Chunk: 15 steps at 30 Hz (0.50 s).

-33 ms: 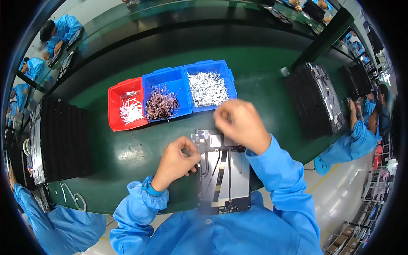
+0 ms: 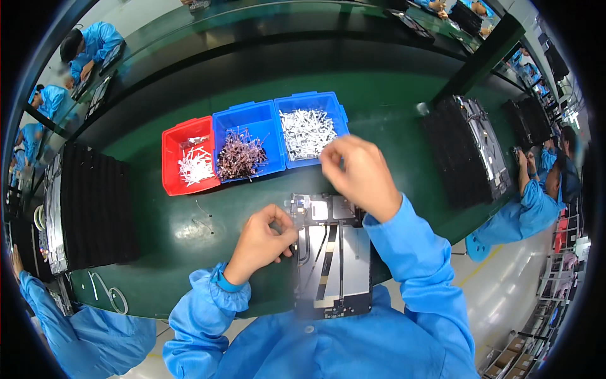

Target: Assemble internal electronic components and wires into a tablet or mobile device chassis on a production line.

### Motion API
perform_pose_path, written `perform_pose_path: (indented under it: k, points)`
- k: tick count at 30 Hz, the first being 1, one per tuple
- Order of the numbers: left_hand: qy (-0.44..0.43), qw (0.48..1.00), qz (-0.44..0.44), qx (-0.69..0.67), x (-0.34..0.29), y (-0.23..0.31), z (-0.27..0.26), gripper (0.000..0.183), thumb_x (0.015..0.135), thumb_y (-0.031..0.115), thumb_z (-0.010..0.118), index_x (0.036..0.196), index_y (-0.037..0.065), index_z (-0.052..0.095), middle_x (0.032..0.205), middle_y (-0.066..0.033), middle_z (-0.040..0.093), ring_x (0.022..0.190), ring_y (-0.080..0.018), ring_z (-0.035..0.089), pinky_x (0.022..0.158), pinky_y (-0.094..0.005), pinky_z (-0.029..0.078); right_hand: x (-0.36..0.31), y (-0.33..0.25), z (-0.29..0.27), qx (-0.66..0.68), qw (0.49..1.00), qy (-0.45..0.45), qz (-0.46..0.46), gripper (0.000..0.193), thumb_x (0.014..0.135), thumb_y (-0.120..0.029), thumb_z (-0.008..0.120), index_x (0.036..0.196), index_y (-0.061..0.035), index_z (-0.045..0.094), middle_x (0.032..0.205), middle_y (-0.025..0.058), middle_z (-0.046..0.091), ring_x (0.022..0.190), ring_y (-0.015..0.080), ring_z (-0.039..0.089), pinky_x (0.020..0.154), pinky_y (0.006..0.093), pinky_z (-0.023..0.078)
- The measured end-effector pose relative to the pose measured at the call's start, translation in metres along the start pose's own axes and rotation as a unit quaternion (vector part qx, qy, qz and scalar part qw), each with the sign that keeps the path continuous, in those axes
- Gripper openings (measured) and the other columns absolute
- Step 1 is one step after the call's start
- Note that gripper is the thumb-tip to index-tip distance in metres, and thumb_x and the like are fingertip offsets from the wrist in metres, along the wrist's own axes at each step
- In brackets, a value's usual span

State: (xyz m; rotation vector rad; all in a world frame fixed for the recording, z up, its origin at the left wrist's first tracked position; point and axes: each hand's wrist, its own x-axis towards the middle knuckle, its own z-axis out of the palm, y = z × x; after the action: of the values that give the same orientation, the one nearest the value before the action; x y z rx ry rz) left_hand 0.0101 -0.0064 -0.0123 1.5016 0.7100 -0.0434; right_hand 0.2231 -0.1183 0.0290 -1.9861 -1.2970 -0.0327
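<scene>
An opened tablet-like device (image 2: 353, 259), with a grey panel, dark ribbon cables and a circuit strip, lies in front of me over the table's near edge. My left hand (image 2: 262, 237) is closed in a pinch beside its upper left edge; whatever the fingers hold is hidden. Above the device's upper right corner hovers my right hand (image 2: 363, 174), thumb and forefinger pinched near the front of the right blue bin (image 2: 344, 117). I cannot make out anything between those fingertips. Small white strips (image 2: 308, 131) fill that bin.
Left of it, another blue bin (image 2: 246, 114) has brown-purple small parts, and a red bin (image 2: 170, 155) has white pieces. Stacks of dark panels stand left (image 2: 95, 208) and right (image 2: 464, 151). Thin wires (image 2: 203, 218) lie on the green table (image 2: 170, 234). Co-workers in blue sit around.
My right hand has moved slightly up and away from the device, toward the right blue bin. The left hand stays in place by the device.
</scene>
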Motion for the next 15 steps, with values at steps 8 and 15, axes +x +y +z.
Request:
perform_pose_path:
  k: [8,15]
  points:
    - [-0.006,0.994,0.037,-0.104,-0.002,-0.012,-0.008,0.02,0.098,0.013,0.072,0.103,-0.001,0.058,0.094,-0.0067,0.065,0.062,-0.0117,0.066,0.044,-0.0248,0.05,0.036,0.015,0.035,-0.214,0.967,-0.083,-0.111,0.009,0.087,-0.01,0.067,0.091,-0.0051,0.073,0.093,0.0138,0.067,0.079,0.0357,0.072,0.067,0.0468,0.058]
    - [-0.009,0.994,0.037,-0.104,0.003,-0.019,-0.004,0.018,0.098,0.013,0.072,0.105,0.003,0.059,0.095,-0.0078,0.064,0.062,-0.0126,0.067,0.044,-0.0242,0.05,0.039,0.027,0.038,-0.155,0.981,-0.059,-0.104,0.011,0.09,-0.012,0.063,0.096,-0.0033,0.063,0.097,0.0176,0.065,0.077,0.0385,0.07,0.069,0.0493,0.059]
